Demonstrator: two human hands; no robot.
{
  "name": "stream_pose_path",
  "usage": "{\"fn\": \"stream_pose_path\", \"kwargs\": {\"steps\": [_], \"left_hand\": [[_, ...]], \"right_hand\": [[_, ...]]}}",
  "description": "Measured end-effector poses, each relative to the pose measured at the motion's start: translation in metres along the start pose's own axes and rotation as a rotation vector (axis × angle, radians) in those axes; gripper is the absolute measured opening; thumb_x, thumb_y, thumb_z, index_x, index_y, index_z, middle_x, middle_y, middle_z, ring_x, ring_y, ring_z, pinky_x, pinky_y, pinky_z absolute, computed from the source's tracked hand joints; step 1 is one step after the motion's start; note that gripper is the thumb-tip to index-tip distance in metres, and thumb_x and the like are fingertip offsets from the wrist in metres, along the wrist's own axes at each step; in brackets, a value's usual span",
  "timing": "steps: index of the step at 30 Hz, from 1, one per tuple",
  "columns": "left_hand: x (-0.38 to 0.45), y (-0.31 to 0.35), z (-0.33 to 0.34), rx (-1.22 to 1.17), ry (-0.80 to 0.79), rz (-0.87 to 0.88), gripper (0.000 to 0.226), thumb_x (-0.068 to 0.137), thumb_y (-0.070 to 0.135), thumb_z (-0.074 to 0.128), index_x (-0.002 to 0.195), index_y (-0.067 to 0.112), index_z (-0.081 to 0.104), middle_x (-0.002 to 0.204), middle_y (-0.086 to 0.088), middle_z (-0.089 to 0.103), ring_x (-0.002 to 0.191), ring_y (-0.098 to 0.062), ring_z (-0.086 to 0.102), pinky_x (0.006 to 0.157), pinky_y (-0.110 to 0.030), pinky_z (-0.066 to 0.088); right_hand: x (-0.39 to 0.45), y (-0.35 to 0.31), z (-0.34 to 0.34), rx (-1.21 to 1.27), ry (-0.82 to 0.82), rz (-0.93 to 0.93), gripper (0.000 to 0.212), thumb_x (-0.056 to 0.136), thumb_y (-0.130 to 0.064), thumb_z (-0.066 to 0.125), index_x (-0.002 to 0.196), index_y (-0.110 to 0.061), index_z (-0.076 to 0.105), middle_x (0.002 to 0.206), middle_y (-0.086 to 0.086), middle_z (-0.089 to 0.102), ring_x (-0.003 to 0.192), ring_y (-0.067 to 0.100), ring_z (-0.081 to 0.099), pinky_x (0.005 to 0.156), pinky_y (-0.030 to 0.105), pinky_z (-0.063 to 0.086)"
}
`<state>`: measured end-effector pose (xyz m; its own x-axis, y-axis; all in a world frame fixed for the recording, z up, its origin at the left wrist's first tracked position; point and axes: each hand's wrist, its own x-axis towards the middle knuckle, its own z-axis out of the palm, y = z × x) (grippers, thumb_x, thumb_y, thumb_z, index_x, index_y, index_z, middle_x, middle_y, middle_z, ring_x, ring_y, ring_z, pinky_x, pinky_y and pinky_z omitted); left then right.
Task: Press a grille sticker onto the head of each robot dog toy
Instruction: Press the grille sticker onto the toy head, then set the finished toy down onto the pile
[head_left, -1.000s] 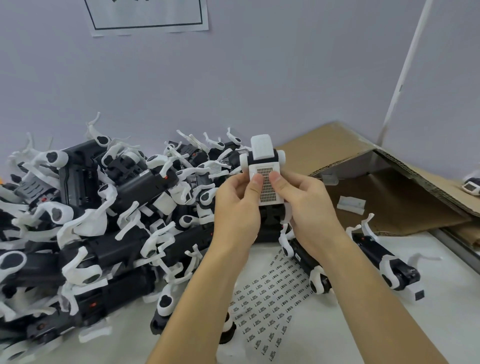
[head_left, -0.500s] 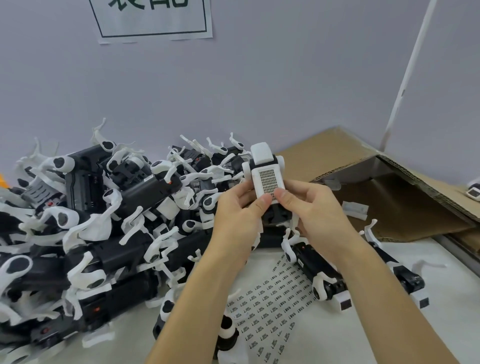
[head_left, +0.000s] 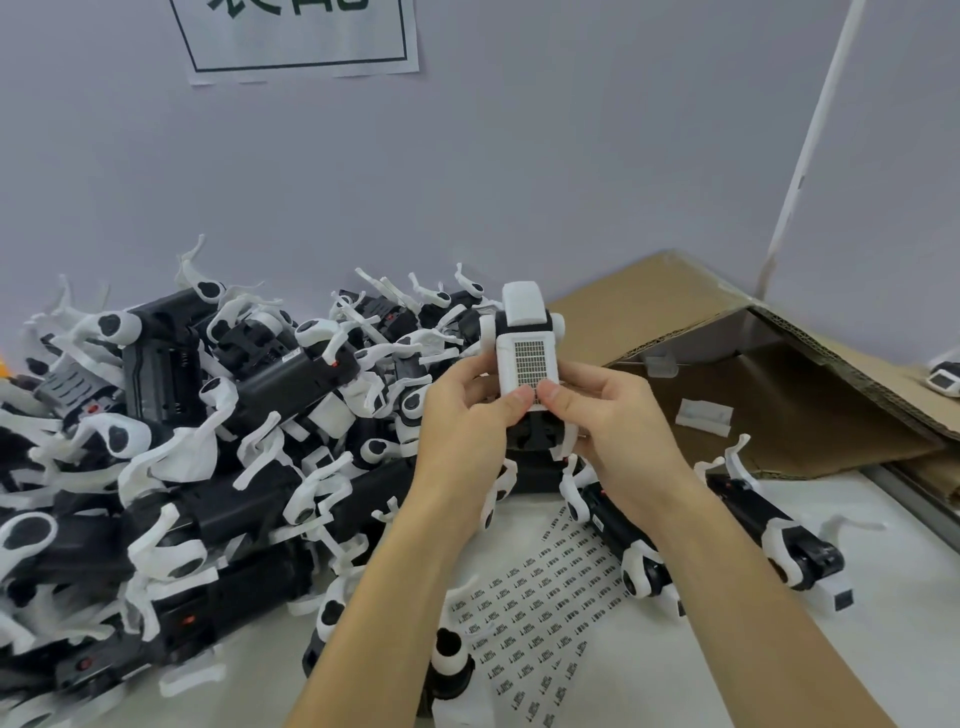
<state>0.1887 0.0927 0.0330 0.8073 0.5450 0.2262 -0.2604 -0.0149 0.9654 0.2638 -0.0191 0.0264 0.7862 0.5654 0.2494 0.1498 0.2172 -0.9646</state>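
Both thumbs are squashed together on the bottom edge of the grey-and-white grid-pattern grille sticker (head_left: 531, 362), with the rest of the fingers (head_left: 511, 402) curled round the white-and-black plastic robot dog toy (head_left: 525, 358) that the left hand (head_left: 467, 421) and right hand (head_left: 608, 415) hold up between them, well above the white worktop (head_left: 883, 597). So both hands are clamped on the toy, sticker sitting on its white head face. The upper part of the sticker looks flat to me, but the lower strip is hidden under the thumbs, so can't tell if that edge is down properly. Risk as I see it: if the thumbs slide instead of pressing straight, the sticker could skew or wrinkle, and a lifted corner would peel later. Squeezing too hard on the head might also twist it, since the body hangs below the grip. Underneath lies a white printed label sheet (head_left: 540, 597), next to it another black-and-white dog (head_left: 727, 525) lying on its side, and a big tangled pile of black-and-white dogs (head_left: 182, 441) to the left, easy to mix done ones into. Brown cardboard box (head_left: 779, 395) sits at the back right.
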Motion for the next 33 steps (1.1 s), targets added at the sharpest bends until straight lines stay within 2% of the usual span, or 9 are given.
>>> {"fn": "stream_pose_path", "kwargs": {"steps": [4, 7, 11, 16, 18, 22, 27, 30, 33], "left_hand": [[-0.002, -0.002, 0.008, -0.097, 0.028, 0.013, 0.023, 0.100, 0.020, 0.061, 0.115, 0.005, 0.069, 0.099, -0.004, 0.079, 0.096, -0.018, 0.075, 0.087, -0.033, 0.058], [-0.003, -0.005, 0.013, 0.021, 0.146, 0.088, 0.013, 0.100, 0.021, 0.061, 0.102, 0.011, 0.069, 0.081, 0.008, 0.077, 0.076, 0.002, 0.071, 0.064, -0.010, 0.051], [-0.004, -0.008, 0.016, 0.056, 0.215, 0.068, 0.008, 0.102, 0.021, 0.058, 0.100, 0.016, 0.064, 0.088, -0.001, 0.073, 0.069, 0.001, 0.068, 0.061, -0.014, 0.051], [-0.005, -0.005, 0.012, 0.088, 0.279, 0.120, 0.008, 0.092, 0.022, 0.073, 0.090, 0.025, 0.065, 0.082, 0.007, 0.074, 0.072, 0.003, 0.069, 0.059, -0.008, 0.048], [-0.006, -0.002, 0.012, 0.150, 0.298, 0.167, 0.007, 0.094, 0.025, 0.071, 0.089, 0.029, 0.067, 0.080, 0.011, 0.074, 0.076, 0.004, 0.070, 0.063, -0.011, 0.051], [-0.009, 0.005, 0.015, 0.104, 0.066, 0.083, 0.048, 0.107, 0.034, 0.045, 0.097, -0.006, 0.068, 0.097, -0.021, 0.073, 0.088, -0.027, 0.070, 0.085, -0.040, 0.057], [-0.008, 0.021, 0.006, 0.175, 0.047, 0.211, 0.035, 0.101, 0.012, 0.053, 0.077, 0.021, 0.077, 0.083, 0.005, 0.077, 0.088, -0.013, 0.074, 0.076, -0.034, 0.061], [-0.006, 0.029, -0.004, 0.338, 0.210, 0.338, 0.019, 0.098, 0.015, 0.058, 0.089, 0.027, 0.070, 0.085, 0.013, 0.072, 0.083, -0.001, 0.068, 0.070, -0.012, 0.051], [-0.003, 0.027, -0.006, 0.396, 0.130, 0.155, 0.011, 0.098, 0.029, 0.060, 0.109, 0.027, 0.062, 0.100, 0.013, 0.066, 0.084, -0.003, 0.067, 0.072, -0.018, 0.056]], "right_hand": [[0.001, -0.003, 0.003, 0.086, 0.085, -0.030, 0.039, 0.085, -0.046, 0.063, 0.095, -0.013, 0.081, 0.094, 0.010, 0.079, 0.091, 0.025, 0.077, 0.080, 0.038, 0.060], [0.001, 0.000, 0.012, -0.053, 0.191, -0.128, 0.026, 0.093, -0.037, 0.064, 0.087, -0.017, 0.080, 0.084, 0.000, 0.079, 0.082, 0.015, 0.077, 0.072, 0.027, 0.061], [0.001, 0.003, 0.018, -0.102, 0.253, -0.182, 0.028, 0.099, -0.023, 0.063, 0.075, -0.024, 0.076, 0.071, -0.008, 0.077, 0.068, 0.005, 0.074, 0.058, 0.014, 0.054], [0.000, 0.003, 0.014, -0.257, 0.259, -0.130, 0.021, 0.100, -0.032, 0.062, 0.094, -0.023, 0.080, 0.084, -0.007, 0.079, 0.084, 0.006, 0.074, 0.081, 0.030, 0.060], [-0.001, 0.000, 0.011, -0.376, 0.222, -0.156, 0.021, 0.100, -0.035, 0.060, 0.102, -0.026, 0.079, 0.091, -0.010, 0.078, 0.090, 0.005, 0.073, 0.088, 0.034, 0.058], [-0.001, 0.003, 0.015, -0.489, 0.140, -0.144, 0.025, 0.095, -0.045, 0.063, 0.087, -0.022, 0.070, 0.072, -0.013, 0.072, 0.063, 0.002, 0.064, 0.056, 0.020, 0.049], [0.004, 0.010, -0.004, -0.166, 0.277, 0.031, 0.023, 0.097, -0.034, 0.065, 0.112, -0.018, 0.068, 0.092, -0.010, 0.076, 0.080, -0.004, 0.071, 0.065, 0.014, 0.052], [0.006, 0.007, -0.014, 0.269, 0.187, 0.129, 0.025, 0.101, -0.022, 0.055, 0.115, -0.005, 0.068, 0.105, 0.011, 0.077, 0.098, 0.021, 0.074, 0.090, 0.038, 0.058], [0.003, 0.001, -0.017, 0.444, 0.107, 0.129, 0.030, 0.104, -0.021, 0.047, 0.118, -0.003, 0.066, 0.111, 0.019, 0.075, 0.100, 0.028, 0.074, 0.082, 0.037, 0.062]]}}
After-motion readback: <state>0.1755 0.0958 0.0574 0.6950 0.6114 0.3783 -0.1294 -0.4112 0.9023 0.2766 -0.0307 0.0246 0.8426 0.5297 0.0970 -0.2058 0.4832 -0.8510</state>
